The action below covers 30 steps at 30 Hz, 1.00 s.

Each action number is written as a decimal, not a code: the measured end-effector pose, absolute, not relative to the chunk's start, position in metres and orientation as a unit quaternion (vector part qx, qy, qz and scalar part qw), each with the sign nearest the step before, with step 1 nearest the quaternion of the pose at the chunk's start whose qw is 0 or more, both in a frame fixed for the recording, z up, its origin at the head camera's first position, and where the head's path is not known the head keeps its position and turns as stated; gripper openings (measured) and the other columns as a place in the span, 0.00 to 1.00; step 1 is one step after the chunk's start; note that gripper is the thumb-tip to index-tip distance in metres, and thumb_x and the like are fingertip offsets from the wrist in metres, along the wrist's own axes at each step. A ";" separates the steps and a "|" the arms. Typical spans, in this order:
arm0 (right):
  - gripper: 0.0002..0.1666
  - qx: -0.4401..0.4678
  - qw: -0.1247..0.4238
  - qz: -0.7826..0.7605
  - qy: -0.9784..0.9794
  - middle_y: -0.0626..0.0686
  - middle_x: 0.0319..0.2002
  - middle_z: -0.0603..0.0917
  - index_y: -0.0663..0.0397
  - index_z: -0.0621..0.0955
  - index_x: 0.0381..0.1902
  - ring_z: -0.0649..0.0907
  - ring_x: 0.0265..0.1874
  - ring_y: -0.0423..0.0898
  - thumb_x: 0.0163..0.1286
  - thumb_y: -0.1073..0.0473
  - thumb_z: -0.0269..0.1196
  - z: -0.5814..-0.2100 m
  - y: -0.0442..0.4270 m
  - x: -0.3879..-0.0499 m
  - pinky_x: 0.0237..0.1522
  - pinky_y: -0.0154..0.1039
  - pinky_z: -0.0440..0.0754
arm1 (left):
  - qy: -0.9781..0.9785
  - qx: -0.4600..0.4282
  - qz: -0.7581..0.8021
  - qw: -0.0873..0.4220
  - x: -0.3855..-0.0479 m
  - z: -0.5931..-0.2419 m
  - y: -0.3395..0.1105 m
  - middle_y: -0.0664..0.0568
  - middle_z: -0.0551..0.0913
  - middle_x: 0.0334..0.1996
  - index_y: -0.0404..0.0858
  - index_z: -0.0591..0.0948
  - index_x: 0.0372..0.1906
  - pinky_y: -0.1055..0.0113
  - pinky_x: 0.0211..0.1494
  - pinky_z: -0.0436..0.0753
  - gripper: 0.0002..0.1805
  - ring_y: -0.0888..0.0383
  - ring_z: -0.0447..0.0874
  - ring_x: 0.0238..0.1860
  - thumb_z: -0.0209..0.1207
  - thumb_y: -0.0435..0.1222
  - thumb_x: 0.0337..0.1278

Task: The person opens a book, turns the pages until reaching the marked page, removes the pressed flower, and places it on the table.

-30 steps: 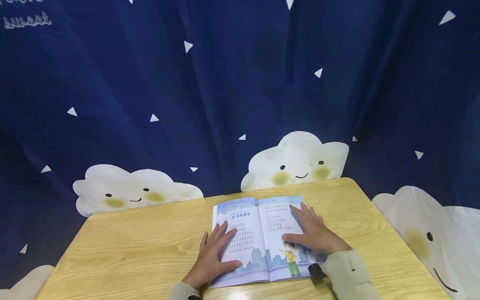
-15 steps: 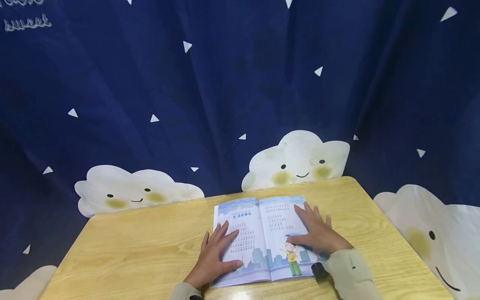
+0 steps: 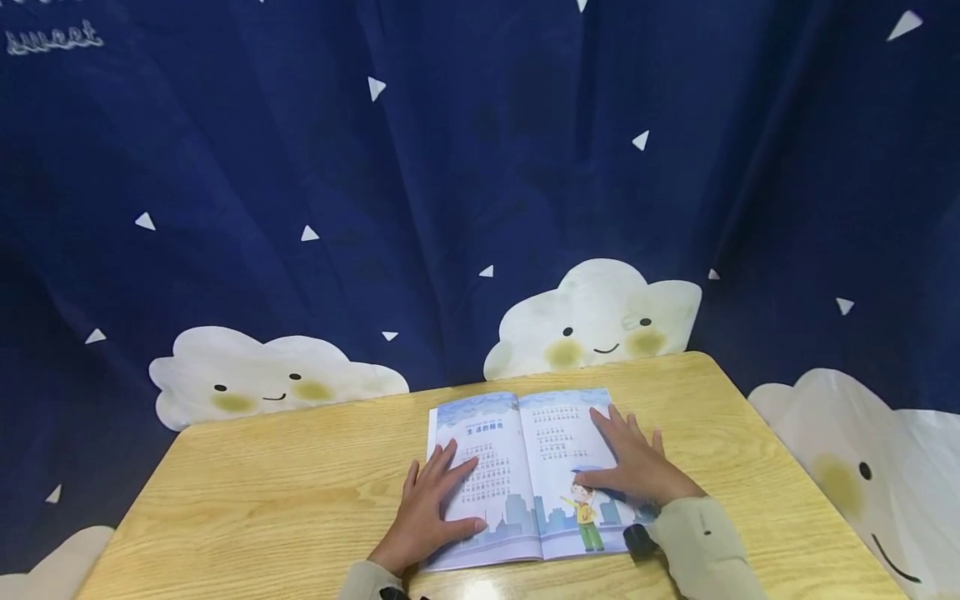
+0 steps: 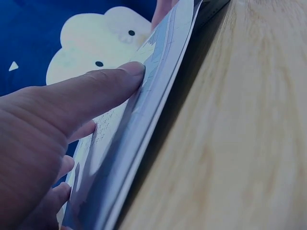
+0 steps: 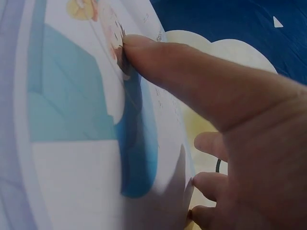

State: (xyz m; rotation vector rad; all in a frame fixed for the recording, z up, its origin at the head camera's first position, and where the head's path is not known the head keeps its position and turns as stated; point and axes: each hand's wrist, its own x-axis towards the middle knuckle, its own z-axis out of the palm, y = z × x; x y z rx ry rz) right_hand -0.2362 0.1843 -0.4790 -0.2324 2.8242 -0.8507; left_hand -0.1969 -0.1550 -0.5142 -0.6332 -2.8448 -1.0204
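Observation:
An open picture book point(image 3: 491, 492) lies on the wooden table, with printed Chinese text and a drawn skyline along the bottom. My left hand point(image 3: 431, 508) rests on the left page, fingers spread, its thumb low on the paper. On the right page lies my right hand point(image 3: 637, 467), its thumb touching the drawn child's head and its other fingers by the outer edge. Seen from the left wrist, the left thumb point(image 4: 105, 88) presses the page near the bottom edge. In the right wrist view the right thumb point(image 5: 168, 62) is straight against the paper.
The wooden table point(image 3: 285, 492) extends on both sides of the book. Behind it hangs a dark blue curtain point(image 3: 450, 167) printed with white triangles and smiling clouds. A dark wrist device point(image 3: 639, 542) sits at the right cuff.
My right hand has shifted slightly to the right and its fingers have spread a little wider over the page edge. The left hand and the book stay in place.

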 end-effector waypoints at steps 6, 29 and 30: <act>0.67 -0.094 0.088 -0.289 0.949 0.67 0.75 0.45 0.52 0.54 0.76 0.40 0.72 0.70 0.48 0.27 0.68 -0.478 0.185 -0.234 0.64 0.71 0.29 | -0.923 -0.202 -0.325 0.025 -0.195 -0.515 -0.155 0.46 0.54 0.75 0.54 0.70 0.69 0.37 0.70 0.37 0.44 0.41 0.44 0.75 0.66 0.63 0.43; 0.76 -0.067 0.098 -0.285 0.951 0.66 0.75 0.44 0.56 0.46 0.77 0.39 0.72 0.69 0.44 0.21 0.65 -0.480 0.183 -0.238 0.65 0.71 0.29 | -0.922 -0.205 -0.327 0.017 -0.196 -0.514 -0.156 0.43 0.55 0.74 0.55 0.70 0.69 0.39 0.71 0.36 0.44 0.43 0.44 0.75 0.66 0.63 0.43; 0.76 -0.067 0.097 -0.283 0.952 0.66 0.75 0.44 0.56 0.46 0.77 0.39 0.72 0.69 0.44 0.21 0.65 -0.480 0.183 -0.238 0.64 0.71 0.29 | -0.922 -0.207 -0.326 0.018 -0.196 -0.514 -0.156 0.43 0.55 0.74 0.54 0.70 0.69 0.39 0.71 0.36 0.44 0.43 0.44 0.75 0.66 0.63 0.43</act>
